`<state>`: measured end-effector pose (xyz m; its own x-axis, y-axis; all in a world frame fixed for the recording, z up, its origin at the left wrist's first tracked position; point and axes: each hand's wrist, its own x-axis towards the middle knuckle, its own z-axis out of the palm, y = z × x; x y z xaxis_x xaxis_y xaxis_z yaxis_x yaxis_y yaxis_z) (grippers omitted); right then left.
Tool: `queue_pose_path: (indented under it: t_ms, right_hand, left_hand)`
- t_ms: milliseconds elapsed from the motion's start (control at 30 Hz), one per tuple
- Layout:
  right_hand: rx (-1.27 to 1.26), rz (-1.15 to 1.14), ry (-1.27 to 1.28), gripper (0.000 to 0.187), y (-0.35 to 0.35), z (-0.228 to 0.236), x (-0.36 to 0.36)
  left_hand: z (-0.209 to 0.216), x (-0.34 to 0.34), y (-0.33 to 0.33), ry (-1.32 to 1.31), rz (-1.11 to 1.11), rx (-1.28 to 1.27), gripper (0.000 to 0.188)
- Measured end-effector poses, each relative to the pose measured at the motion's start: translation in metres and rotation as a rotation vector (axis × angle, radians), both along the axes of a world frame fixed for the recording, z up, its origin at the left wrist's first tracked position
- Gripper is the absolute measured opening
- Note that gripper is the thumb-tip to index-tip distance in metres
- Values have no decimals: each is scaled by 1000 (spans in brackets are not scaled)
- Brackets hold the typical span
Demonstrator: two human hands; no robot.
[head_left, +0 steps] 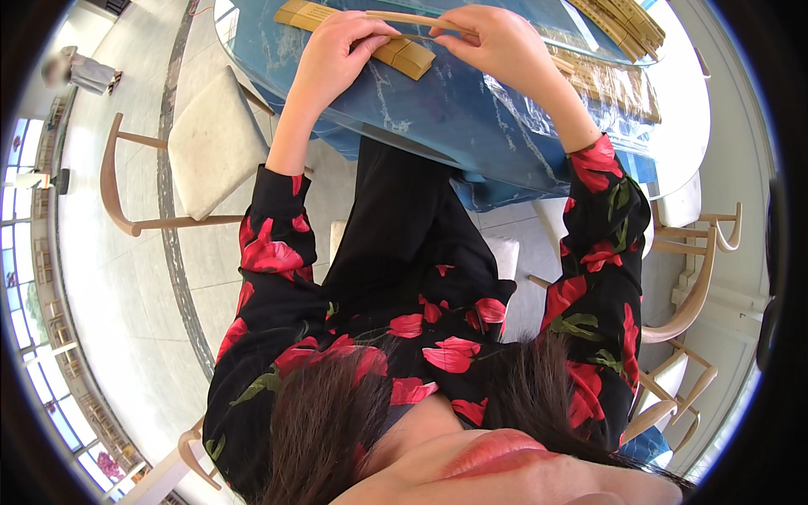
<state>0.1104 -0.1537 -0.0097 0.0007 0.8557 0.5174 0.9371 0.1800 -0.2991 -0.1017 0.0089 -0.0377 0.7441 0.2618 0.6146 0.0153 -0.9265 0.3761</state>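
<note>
Surveying from above, with 12 o'clock at the top of the view, found both hands raised over the near side of the table [421,118]. Observed the left hand [332,55] near 11 o'clock, pinching between thumb and fingers. Observed the right hand [497,46] near 1 o'clock, likewise pinching, with fingers curled inward. Noted a thin tan strip [412,18] at 12 o'clock, spanning the gap and held from both sides. Recorded a thinner length [412,37] just below, also running between the fingertips; could not tell whether separate or part of the same piece.

Found a flat tan bundle [411,61] on the table, beneath the left hand and slanting from 11 toward 12 o'clock. Logged a tan stack [627,25] between 1 and 2 o'clock, and a film-covered pack [623,97] near 2 o'clock. Sighted a pale-seated chair [215,139] at 10 o'clock, beside the table.

Judged the step in hand to be fingertip handling of the strip, possibly checking or aligning; could not confirm which. Judged the next move to call for a light, even pinch from both sides, owing to likely flexing or slipping under uneven pull. Advised clear sight of both ends, partly hidden by fingers.
</note>
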Motion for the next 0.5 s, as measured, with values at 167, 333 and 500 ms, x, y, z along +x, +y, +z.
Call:
queue_pose_path:
  t_ms: [167, 333, 500]
  right_hand:
    - [4, -5, -29, 21, -1, -3, 2]
    - [-20, 8, -26, 20, 0, -2, -1]
    - [6, 5, -43, 19, 0, -2, -2]
  left_hand:
    - [-4, 2, 3, -26, -6, 19, 16]
    - [-4, 2, 2, -17, -1, 12, 16]
    - [-2, 2, 1, -11, 3, 16, 15]
